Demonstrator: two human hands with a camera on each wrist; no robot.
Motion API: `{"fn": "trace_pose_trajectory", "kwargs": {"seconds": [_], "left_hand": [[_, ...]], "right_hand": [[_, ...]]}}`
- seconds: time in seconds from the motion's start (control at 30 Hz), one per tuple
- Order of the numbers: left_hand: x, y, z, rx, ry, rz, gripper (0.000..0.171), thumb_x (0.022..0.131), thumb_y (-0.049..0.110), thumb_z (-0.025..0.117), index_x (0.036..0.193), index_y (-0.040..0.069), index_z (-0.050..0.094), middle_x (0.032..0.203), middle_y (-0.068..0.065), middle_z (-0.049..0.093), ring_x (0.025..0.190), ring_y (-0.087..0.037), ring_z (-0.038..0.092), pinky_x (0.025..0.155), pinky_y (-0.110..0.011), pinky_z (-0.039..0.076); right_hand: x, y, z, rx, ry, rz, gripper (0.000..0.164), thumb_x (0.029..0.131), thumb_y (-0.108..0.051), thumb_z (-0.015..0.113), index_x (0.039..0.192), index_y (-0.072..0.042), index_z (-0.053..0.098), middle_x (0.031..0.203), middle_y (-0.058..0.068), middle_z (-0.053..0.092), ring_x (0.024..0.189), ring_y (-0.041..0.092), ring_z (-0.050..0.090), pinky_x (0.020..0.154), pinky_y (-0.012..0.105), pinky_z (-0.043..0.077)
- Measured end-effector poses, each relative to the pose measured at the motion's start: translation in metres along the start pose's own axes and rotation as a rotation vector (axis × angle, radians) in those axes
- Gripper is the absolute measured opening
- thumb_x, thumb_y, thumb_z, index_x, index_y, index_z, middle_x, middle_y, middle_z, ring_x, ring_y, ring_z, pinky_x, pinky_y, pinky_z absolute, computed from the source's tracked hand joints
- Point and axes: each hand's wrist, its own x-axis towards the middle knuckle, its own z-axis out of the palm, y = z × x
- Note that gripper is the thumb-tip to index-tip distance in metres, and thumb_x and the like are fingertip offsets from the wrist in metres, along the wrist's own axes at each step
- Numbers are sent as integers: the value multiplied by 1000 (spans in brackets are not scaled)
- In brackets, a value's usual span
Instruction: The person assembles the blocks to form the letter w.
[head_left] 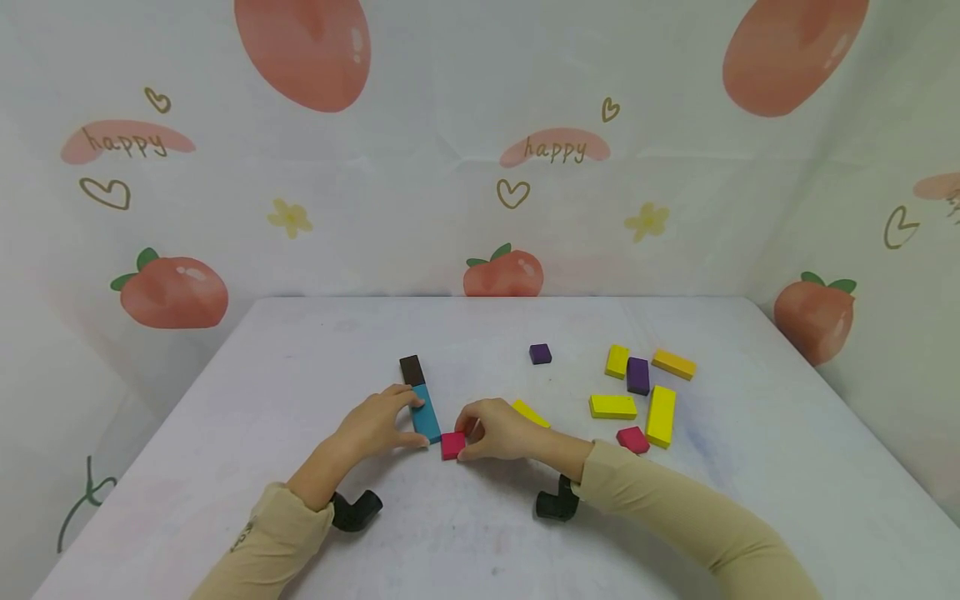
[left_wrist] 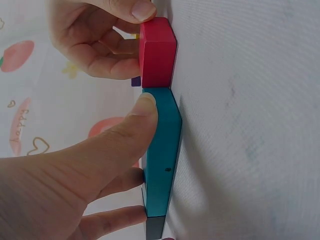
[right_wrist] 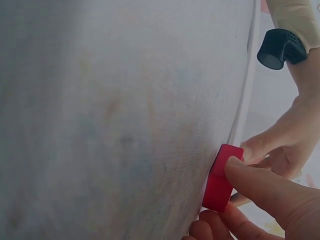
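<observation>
Head: the long blue block (head_left: pixel 427 422) points forward; the red block (head_left: pixel 452 446) is by its near end, nearer the right hand (head_left: pixel 501 430). Left wrist: the left hand (left_wrist: pixel 60 185), spread wide, holds the blue block. Right wrist: the right hand pinches the red block.

White fabric (head_left: pixel 420 108) with printed red fruit (head_left: pixel 174 293) surrounds a pale table (head_left: pixel 225 433).

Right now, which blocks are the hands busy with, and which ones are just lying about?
Busy with:
red block, pinched by the right hand
blue block, held by the left hand
dark brown block, end to end with the blue one

Just lying about:
four yellow blocks
orange block
two purple blocks
other red block
</observation>
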Motion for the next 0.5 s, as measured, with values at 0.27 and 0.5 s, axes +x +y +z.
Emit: {"fn": "trace_pose_trajectory", "kwargs": {"seconds": [0.27, 0.5], "left_hand": [[0, 0, 0, 2, 2, 5, 58, 74, 35, 77, 121, 6, 60, 138, -20, 47, 116, -42, 51, 94, -53, 48], [0, 0, -1, -1, 1, 5, 58, 74, 35, 77, 121, 6, 60, 138, -20, 46, 117, -43, 51, 94, -54, 47]], "right_hand": [[-2, -2, -3, 7, -6, 27, 30, 77, -17, 76, 102, -6, 64, 94, 5, 65, 80, 13, 57, 69, 16, 51], [-10, 4, -14, 21, 21, 3, 31, 78, -16, 75, 105, -6, 64, 99, 5, 65, 83, 14, 58, 72, 19, 50]]}}
